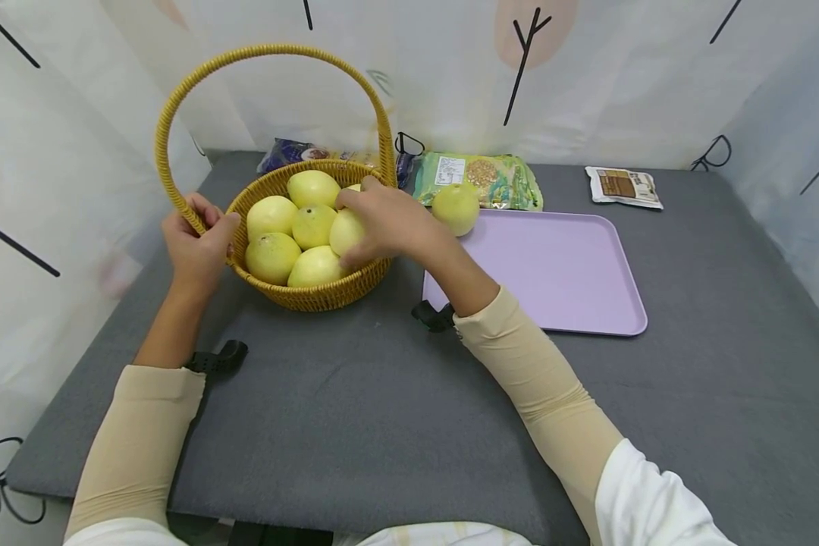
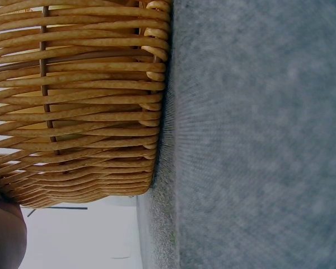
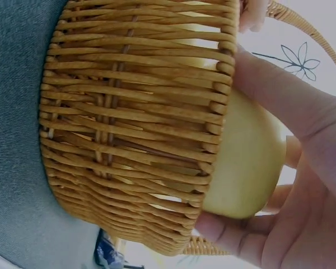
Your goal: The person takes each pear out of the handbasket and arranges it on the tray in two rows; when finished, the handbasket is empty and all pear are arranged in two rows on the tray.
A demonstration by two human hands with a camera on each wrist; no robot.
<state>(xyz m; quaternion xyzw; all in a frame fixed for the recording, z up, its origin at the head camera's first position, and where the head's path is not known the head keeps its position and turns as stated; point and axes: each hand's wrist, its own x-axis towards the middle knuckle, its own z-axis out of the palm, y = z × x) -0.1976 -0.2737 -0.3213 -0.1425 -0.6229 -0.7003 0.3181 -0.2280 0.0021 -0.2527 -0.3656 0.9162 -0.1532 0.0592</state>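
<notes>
Yellow wicker formed a round basket [image 1: 317,298], seemingly steadied by the left hand's grip [image 1: 201,249] on its handle [image 1: 273,50]; the right hand's grip [image 1: 390,221] clasped a round pale-yellow fruit [image 3: 246,157].

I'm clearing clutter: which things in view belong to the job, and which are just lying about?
Seemingly part of the job:
basket, held by the left hand
fruits in it, one gripped by the right hand
purple tray, another fruit at its corner

Apparently just lying about:
blue packet behind the basket
green packet behind the tray
small brown-and-white packet
</notes>
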